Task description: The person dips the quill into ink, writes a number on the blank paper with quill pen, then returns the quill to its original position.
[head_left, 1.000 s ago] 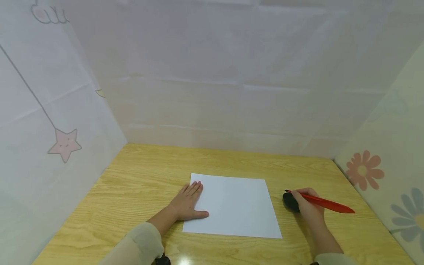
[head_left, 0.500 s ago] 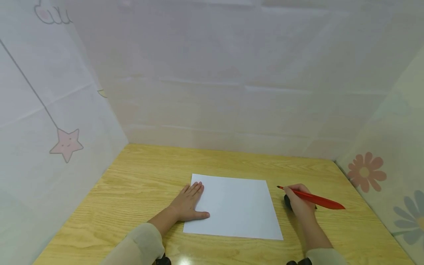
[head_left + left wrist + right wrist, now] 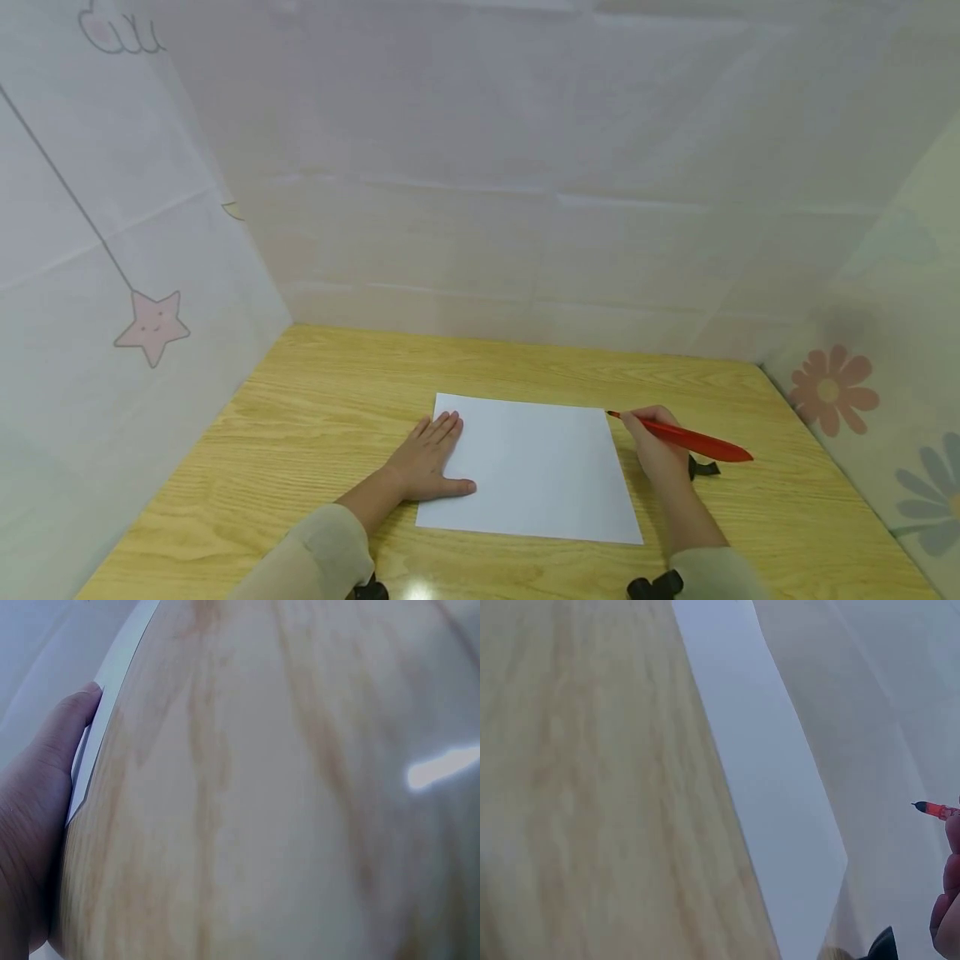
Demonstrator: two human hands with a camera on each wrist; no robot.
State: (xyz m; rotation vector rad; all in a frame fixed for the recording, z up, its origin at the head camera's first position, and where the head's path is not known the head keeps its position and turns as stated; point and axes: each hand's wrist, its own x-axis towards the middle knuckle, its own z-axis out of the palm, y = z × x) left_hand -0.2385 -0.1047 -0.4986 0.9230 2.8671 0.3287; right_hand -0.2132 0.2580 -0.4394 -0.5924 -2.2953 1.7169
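A blank white sheet of paper (image 3: 536, 471) lies on the wooden table. My left hand (image 3: 429, 462) rests flat on its left edge, fingers straight and thumb spread to the right. In the left wrist view, the thumb (image 3: 64, 727) lies along the paper's near edge. My right hand (image 3: 660, 446) pinches a red pen (image 3: 701, 442), long and feather-shaped, with a dark tip pointing left. That tip is close to the paper's far right corner; whether it touches I cannot tell. In the right wrist view, the pen's tip (image 3: 930, 810) appears above curled fingers (image 3: 952, 874).
Beside the right hand is a black object (image 3: 703, 469), mostly hidden by the hand and wrist. Pale printed cloth (image 3: 480, 208) encloses the wooden table (image 3: 247, 467) at the back and both sides. Black wrist devices (image 3: 655, 586) show at the sleeves.
My right hand has moved left and slightly farther away with the pen, from over the black object to the paper's far right corner. The left hand has stayed on the paper.
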